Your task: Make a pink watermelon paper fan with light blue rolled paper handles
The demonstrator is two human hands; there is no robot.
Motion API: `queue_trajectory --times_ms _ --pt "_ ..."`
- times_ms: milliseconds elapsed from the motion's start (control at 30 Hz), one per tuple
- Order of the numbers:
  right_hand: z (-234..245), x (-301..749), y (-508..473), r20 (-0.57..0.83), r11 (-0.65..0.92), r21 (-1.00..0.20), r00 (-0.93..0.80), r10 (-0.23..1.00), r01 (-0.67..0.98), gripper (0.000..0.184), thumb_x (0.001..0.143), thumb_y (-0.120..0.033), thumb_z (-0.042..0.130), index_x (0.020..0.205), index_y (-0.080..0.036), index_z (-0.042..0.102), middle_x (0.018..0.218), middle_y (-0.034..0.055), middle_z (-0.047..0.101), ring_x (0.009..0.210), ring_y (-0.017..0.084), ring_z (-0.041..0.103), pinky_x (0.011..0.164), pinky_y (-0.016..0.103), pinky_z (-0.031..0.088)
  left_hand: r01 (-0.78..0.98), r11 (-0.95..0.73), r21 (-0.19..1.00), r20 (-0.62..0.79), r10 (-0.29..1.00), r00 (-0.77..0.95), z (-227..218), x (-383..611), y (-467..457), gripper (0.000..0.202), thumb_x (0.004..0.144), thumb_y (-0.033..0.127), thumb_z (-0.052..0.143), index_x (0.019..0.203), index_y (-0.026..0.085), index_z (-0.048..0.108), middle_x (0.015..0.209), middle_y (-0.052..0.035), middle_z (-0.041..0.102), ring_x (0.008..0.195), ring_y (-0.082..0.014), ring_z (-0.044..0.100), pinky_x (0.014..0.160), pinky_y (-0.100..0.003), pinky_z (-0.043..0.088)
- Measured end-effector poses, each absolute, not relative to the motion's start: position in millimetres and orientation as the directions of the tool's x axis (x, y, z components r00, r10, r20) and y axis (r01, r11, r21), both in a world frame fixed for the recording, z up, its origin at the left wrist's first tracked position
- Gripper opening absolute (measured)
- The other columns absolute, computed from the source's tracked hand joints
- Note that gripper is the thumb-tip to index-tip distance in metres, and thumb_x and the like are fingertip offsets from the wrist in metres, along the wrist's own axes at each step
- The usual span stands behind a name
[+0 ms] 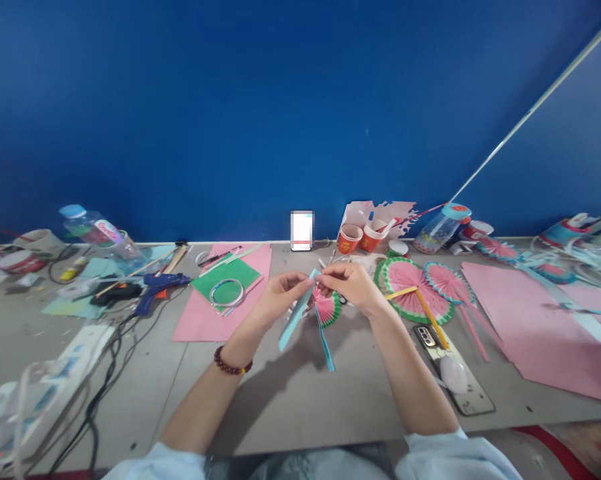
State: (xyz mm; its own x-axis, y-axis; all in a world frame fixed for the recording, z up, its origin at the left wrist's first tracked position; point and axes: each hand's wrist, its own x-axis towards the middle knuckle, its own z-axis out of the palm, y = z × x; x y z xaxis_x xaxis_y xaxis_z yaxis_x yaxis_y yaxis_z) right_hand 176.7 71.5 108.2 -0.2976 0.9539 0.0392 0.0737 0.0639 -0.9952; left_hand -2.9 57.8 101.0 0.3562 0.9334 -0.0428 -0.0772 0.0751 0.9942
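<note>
Over the middle of the table, a light blue paper strip (pixel 295 321) slants down to the left from between my hands. My left hand (pixel 291 291) pinches its upper end between thumb and fingers. The fingertips of my right hand (pixel 347 283) are closed at that same end, close to my left thumb. Just beyond and below the strip lies a small pleated pink paper fan (pixel 329 308) with a green rim, partly hidden by my hands. A blue paper handle (pixel 326 348) runs from it towards me.
Left are a green sheet (pixel 250 270) with a tape roll (pixel 227 293), a blue glue gun (pixel 155 290) and a power strip (pixel 55 393). Right are finished-looking pleated fans (pixel 400 270), a phone (pixel 473 393), pink paper (pixel 555 333) and red paper cups (pixel 350 239). A blue wall (pixel 230 133) stands behind.
</note>
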Motion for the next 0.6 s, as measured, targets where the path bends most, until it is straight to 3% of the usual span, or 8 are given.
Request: queue_trajectory --times_ms 200,400,600 --pt "106.4 178.7 72.9 0.031 0.051 -0.997 -0.33 0.943 0.052 0.024 0.07 -0.039 0.073 0.073 -0.015 0.071 0.061 0.0018 0.067 0.055 0.012 0.06 0.057 0.025 0.051 -0.078 0.025 0.997 0.0 0.952 0.307 103.3 -1.2 55.1 0.036 0.071 0.049 0.07 0.074 0.013 0.065 0.06 -0.003 0.066 0.054 -0.0129 0.061 0.052 -0.023 0.046" --pt "101.5 179.7 78.1 0.148 0.161 -0.987 -0.302 0.942 0.016 0.035 0.067 -0.034 0.076 0.099 -0.02 0.071 0.082 0.0037 0.072 0.07 0.014 0.065 0.067 0.028 0.053 -0.149 0.114 0.982 -0.065 0.953 0.297 107.4 -0.1 52.0 0.036 0.068 0.048 0.073 0.069 0.013 0.063 0.056 -0.003 0.066 0.047 -0.0118 0.059 0.048 -0.022 0.046" --pt "100.2 176.2 76.3 0.255 0.262 -0.965 -0.278 0.926 -0.012 0.027 0.069 -0.037 0.075 0.092 -0.024 0.075 0.093 0.0054 0.072 0.076 0.017 0.066 0.07 0.03 0.055 -0.237 0.163 0.958 -0.067 0.927 0.368 104.0 -2.9 50.4 0.031 0.072 0.044 0.072 0.074 0.013 0.065 0.054 -0.0017 0.064 0.046 -0.0106 0.057 0.05 -0.024 0.046"
